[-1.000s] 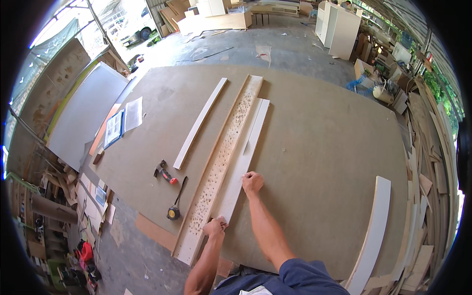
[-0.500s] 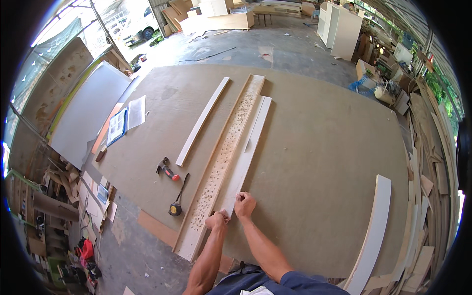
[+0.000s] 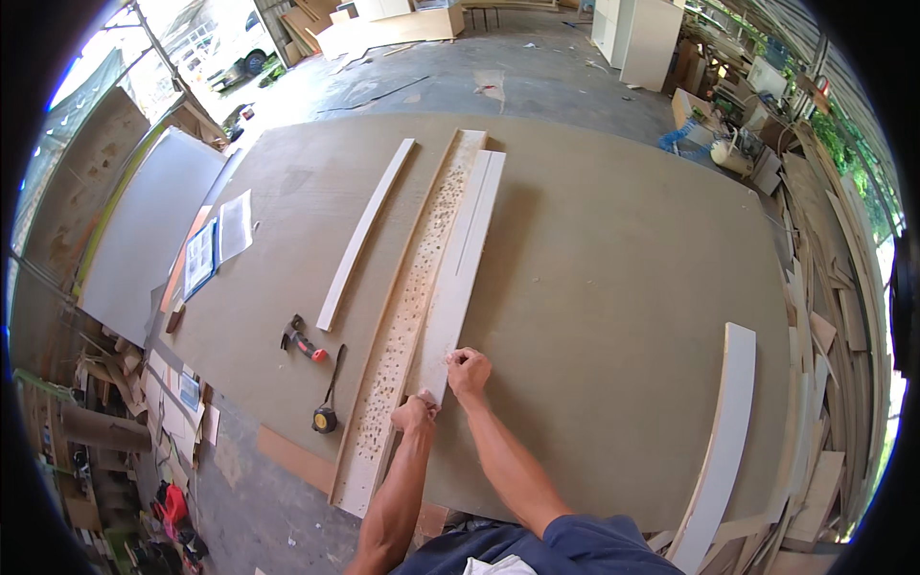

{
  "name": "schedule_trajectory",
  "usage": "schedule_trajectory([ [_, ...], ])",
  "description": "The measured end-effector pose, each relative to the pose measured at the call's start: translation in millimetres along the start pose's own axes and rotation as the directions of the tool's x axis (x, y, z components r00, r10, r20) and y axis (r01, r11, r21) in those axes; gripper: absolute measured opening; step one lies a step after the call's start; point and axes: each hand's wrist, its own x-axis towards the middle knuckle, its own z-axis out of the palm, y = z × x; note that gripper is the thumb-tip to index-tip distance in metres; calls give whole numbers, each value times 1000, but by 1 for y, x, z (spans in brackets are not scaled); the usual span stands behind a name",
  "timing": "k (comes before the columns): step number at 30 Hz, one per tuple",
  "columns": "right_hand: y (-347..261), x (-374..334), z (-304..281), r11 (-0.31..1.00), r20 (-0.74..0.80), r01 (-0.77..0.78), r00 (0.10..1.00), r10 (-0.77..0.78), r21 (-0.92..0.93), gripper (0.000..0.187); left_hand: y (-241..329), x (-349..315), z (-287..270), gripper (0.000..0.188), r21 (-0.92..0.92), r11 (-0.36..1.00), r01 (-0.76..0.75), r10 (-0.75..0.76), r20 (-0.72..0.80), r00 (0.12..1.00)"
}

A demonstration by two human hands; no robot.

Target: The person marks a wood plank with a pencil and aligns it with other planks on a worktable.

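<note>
A long white board with a thin dark line along its far half lies at a slant. Its left side overlaps the edge of a long shallow wooden trough whose floor is speckled with small brown bits. At the board's near end, my left hand is closed on the left corner. My right hand pinches the right edge a little farther up. A wide shadow beside the board suggests its right side is raised off the table.
Left of the trough are a narrow white strip, a hammer and a tape measure with its blade partly out. Papers lie at the table's left edge. Another white board stands out at the right, beside stacked wood offcuts.
The white board has shifted slightly away from me along the trough, and its shadow on the right has widened. Both hands moved forward with it. The whole view has also shifted a little.
</note>
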Motion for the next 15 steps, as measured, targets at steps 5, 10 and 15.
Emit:
schedule_trajectory([
  [5, 1, 1, 5, 999, -38, 45, 998, -45, 13, 11, 2, -4, -4, 14, 47, 999, 3, -7, 76, 997],
  [10, 5, -2, 5, 1000, 3, -4, 1000, 3, 23, 10, -2, -5, -3, 17, 51, 998, -37, 33, 77, 996],
  [15, 9, -28, 8, 995, -24, 85, 996, -87, -58, 12, -9, -6, -28, 19, 75, 996, -57, 52, 65, 997],
])
